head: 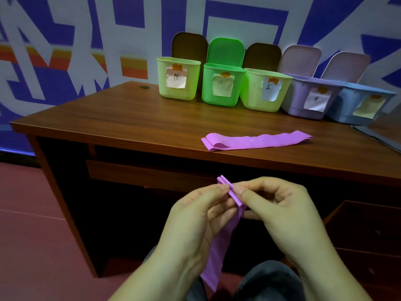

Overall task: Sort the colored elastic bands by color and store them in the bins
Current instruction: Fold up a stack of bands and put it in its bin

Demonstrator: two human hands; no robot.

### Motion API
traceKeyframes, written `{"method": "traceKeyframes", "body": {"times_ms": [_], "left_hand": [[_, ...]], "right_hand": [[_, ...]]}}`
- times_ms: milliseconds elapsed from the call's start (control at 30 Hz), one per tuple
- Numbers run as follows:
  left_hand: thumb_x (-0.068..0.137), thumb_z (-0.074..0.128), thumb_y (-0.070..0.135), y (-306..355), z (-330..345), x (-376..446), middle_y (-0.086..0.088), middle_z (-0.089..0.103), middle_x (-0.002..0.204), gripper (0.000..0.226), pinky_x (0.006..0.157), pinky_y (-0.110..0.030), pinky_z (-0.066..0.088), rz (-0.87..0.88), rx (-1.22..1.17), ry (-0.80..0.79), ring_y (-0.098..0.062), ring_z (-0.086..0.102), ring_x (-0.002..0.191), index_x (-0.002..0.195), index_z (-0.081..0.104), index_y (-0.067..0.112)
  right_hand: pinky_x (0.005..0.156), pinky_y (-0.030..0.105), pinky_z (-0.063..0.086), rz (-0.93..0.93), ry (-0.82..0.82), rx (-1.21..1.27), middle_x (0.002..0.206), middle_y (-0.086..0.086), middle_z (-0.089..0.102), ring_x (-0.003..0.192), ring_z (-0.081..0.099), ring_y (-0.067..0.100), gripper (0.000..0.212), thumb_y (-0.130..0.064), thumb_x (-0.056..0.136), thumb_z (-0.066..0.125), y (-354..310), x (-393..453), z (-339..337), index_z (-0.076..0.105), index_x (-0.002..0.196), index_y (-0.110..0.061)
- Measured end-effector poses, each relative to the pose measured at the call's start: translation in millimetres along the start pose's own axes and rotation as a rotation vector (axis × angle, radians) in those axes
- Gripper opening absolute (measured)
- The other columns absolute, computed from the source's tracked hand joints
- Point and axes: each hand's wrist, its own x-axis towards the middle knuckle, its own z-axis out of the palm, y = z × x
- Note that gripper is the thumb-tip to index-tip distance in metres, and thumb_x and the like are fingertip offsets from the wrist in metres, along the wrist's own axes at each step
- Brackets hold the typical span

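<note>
Your left hand (195, 216) and right hand (280, 213) each pinched the folded top of a purple flat elastic band (219, 246), whose tail hung toward your lap, below the brown wooden worktop (121, 122). A second purple elastic band (256, 141) lay folded on that worktop, near five open labelled plastic bins (223, 88) along the wall.

Five lidded bins lined up at the back of the desk: two pale yellow-green (178, 78) (263, 90), one bright green (222, 84), one lilac (308, 97), one blue (355, 105), each with one paper label. Two purple elastic bands in view, one on the desk (256, 141), one held (219, 246). Two hands (195, 220) (280, 216) on show
</note>
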Motion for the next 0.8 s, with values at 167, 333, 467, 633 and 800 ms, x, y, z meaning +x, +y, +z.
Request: {"method": "traceKeyframes", "body": {"times_ms": [167,333,467,633,800], "left_hand": [[0.064,0.064,0.011,2,-1,-1,-0.009,0.073,0.073,0.028,0.053,-0.016,0.053,0.021,0.012,-0.029,-0.009,0.067,0.057,0.09,0.066,0.0],[0.062,0.066,0.018,-1,0,-1,-0.002,0.069,0.061,0.027,0.046,-0.012,0.044,0.043,0.051,-0.034,-0.004,0.061,0.048,0.086,0.064,0.005],[0.061,0.067,0.012,-4,-8,4,-0.009,0.071,0.069,0.036,0.049,-0.014,0.051,0.03,0.034,0.011,-0.008,0.064,0.053,0.093,0.067,-0.004],[0.081,0.059,0.001,-2,-14,16,-0.008,0.072,0.071,0.017,0.049,-0.016,0.052,-0.021,-0.037,0.097,-0.009,0.067,0.057,0.094,0.066,-0.005],[0.081,0.06,-0.002,0,-13,28,-0.005,0.064,0.057,0.008,0.045,-0.017,0.051,-0.015,-0.034,0.156,-0.008,0.062,0.046,0.074,0.063,0.004]], "right_hand": [[0.058,0.016,0.052,0.079,-0.09,0.098,0.073,0.003,0.074,0.067,0.069,0.008,0.018,-0.019,0.079,0.061,-3,0,0,0.077,0.071,-0.021],[0.069,0.02,0.055,0.061,-0.145,0.03,0.08,-0.002,0.075,0.081,0.071,0.009,0.028,-0.04,0.072,0.051,0,0,-2,0.077,0.075,-0.029],[0.086,0.035,0.054,0.044,-0.182,-0.091,0.084,-0.001,0.075,0.087,0.07,0.012,0.035,-0.042,0.075,0.052,6,7,-3,0.078,0.081,-0.018],[0.084,0.033,0.051,0.051,-0.282,-0.308,0.079,-0.001,0.074,0.082,0.069,0.012,0.02,-0.026,0.086,0.063,4,38,-3,0.077,0.075,-0.016],[0.072,0.025,0.046,-0.128,-0.007,-0.598,0.077,-0.01,0.069,0.073,0.061,0.005,0.012,-0.032,0.079,0.071,2,101,8,0.071,0.081,-0.02]]}}
